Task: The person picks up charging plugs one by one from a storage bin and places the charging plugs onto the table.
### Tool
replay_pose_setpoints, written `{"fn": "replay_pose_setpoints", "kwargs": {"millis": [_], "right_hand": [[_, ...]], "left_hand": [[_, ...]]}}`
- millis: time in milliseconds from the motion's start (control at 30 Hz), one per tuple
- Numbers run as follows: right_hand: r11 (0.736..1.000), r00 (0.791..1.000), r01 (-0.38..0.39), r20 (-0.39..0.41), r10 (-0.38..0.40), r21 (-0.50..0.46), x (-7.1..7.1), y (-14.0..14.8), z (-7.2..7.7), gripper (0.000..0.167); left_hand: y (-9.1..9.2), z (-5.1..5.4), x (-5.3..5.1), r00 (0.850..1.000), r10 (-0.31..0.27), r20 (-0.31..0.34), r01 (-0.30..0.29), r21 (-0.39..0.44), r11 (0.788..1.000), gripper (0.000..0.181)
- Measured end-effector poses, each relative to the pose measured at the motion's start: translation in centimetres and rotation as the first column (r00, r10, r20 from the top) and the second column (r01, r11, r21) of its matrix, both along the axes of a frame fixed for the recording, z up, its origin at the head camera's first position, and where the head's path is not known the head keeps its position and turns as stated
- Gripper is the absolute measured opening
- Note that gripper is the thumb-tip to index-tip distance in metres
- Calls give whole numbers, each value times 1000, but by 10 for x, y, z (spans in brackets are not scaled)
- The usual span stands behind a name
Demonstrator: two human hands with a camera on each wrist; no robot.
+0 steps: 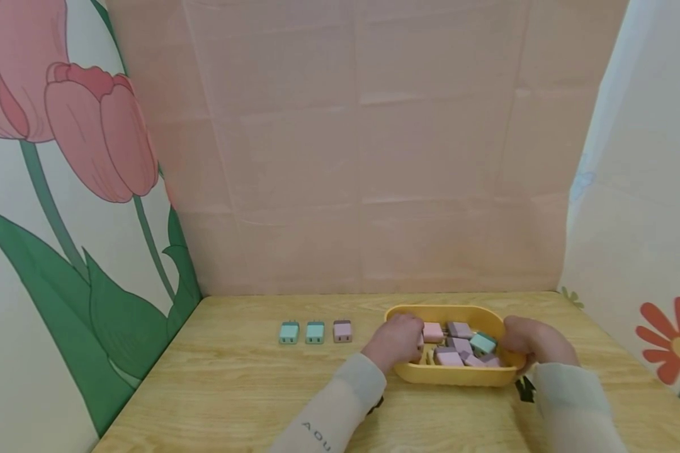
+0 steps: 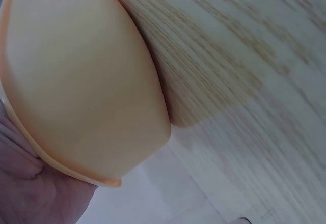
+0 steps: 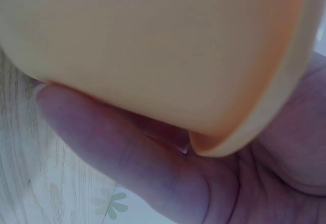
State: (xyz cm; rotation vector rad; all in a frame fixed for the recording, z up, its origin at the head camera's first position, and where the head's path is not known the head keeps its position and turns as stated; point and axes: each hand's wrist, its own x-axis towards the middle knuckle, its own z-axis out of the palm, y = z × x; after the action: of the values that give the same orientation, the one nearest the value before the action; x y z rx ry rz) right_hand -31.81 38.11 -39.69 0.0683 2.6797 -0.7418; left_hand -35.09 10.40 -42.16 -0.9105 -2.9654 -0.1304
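Note:
A yellow oval basket (image 1: 456, 376) on the table holds several plug-in charger blocks, among them a pink one (image 1: 432, 331), purple ones (image 1: 449, 357) and a teal one (image 1: 483, 343). My left hand (image 1: 395, 341) reaches over the basket's left end, fingers bent down inside beside a pinkish block; its fingertips are hidden, so a hold on a block or the wall cannot be made out. At the opposite end my right hand (image 1: 538, 343) grips the rim, with the thumb (image 3: 117, 147) along the outer wall in the right wrist view.
Left of the basket, two teal charger blocks (image 1: 289, 332) and a purple charger block (image 1: 342, 331) stand spaced in a row on the wooden table (image 1: 232, 390). A pinkish sheet (image 1: 374, 157) hangs behind the table; flower-printed panels (image 1: 107, 251) flank it.

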Motion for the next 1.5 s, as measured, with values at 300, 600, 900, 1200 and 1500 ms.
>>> {"fn": "replay_pose_setpoints", "kwargs": {"millis": [300,600,900,1200,1500], "right_hand": [[1000,1000,17,18,-17,-12,5,-7,9,10],[999,999,38,15,-38,-4,0,-6,8,19],[999,999,35,18,-35,-1,-2,-5,6,14],[1000,1000,19,19,-19,11,0,-5,7,10],[1000,999,24,23,-24,-4,2,-6,8,13]], "left_hand": [[0,-2,-1,999,-15,-40,14,-26,1000,24],[-1,0,0,1000,1,-19,0,13,1000,24],[-1,-1,0,1000,6,-12,-6,37,999,25],[1,-2,0,1000,12,-13,-12,57,998,27],[2,-3,-1,1000,1,-28,0,57,998,26]]}}
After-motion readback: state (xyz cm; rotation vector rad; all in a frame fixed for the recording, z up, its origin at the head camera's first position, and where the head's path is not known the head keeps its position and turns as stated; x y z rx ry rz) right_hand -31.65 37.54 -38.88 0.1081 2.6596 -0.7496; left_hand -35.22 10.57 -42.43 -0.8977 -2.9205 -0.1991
